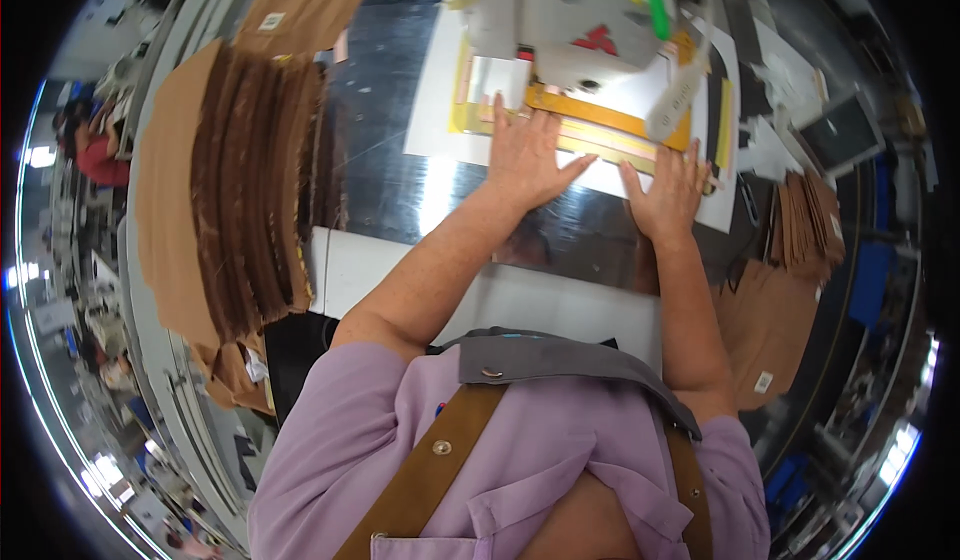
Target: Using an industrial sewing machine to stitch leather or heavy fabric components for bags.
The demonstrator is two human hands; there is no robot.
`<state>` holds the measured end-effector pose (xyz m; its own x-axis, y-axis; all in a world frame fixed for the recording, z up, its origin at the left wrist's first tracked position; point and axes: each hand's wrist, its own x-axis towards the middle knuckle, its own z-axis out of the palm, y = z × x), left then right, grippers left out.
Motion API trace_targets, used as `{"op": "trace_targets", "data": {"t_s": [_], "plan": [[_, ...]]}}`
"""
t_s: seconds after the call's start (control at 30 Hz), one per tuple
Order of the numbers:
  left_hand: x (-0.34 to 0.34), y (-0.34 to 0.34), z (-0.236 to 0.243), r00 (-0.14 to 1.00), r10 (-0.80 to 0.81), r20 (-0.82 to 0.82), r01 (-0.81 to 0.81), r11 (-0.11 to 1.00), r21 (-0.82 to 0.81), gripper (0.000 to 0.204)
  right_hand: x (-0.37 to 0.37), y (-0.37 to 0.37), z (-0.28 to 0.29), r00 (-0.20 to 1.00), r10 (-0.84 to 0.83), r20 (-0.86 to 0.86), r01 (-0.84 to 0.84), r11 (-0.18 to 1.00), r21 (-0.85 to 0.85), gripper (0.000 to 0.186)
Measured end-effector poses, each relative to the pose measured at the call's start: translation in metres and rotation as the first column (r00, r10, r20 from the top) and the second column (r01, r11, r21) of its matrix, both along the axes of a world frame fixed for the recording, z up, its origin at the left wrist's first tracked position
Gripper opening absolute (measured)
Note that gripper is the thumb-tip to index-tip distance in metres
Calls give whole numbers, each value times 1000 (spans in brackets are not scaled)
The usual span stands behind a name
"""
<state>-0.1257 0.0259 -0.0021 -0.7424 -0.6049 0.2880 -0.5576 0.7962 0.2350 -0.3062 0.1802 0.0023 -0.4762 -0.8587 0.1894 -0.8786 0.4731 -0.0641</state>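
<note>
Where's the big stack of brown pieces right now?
Head view, person's left: the brown stack lies fanned on the table's left edge, left of the left hand.

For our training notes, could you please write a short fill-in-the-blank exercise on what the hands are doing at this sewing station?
1. Both hands, the left hand and the right hand, lie ____ on the work, palms down.
2. The pale sewing machine stands ____ the hands, farther from the person.
3. The fanned stack of brown pieces lies to the person's ____.

Missing words: flat; beyond; left
</note>
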Motion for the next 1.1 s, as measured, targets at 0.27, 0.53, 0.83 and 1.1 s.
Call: {"op": "trace_targets", "data": {"t_s": [0.27,0.53,0.83,1.1], "plan": [[35,2,5,982,182,50,-183,983,22,88,-2,5,-13,992,-104,-68,109,991,78,79],[180,-51,147,900,357,-250,-395,910,-122,38,-13,8,-20,986,-163,-43,165,986,25,88],[352,-170,218,741,671,22,-670,742,-25,20,-17,6,-24,985,-170,-33,171,985,20,82],[357,-187,208,729,684,15,-684,730,-12,19,-18,8,-27,985,-162,-55,162,987,-14,80]]}}
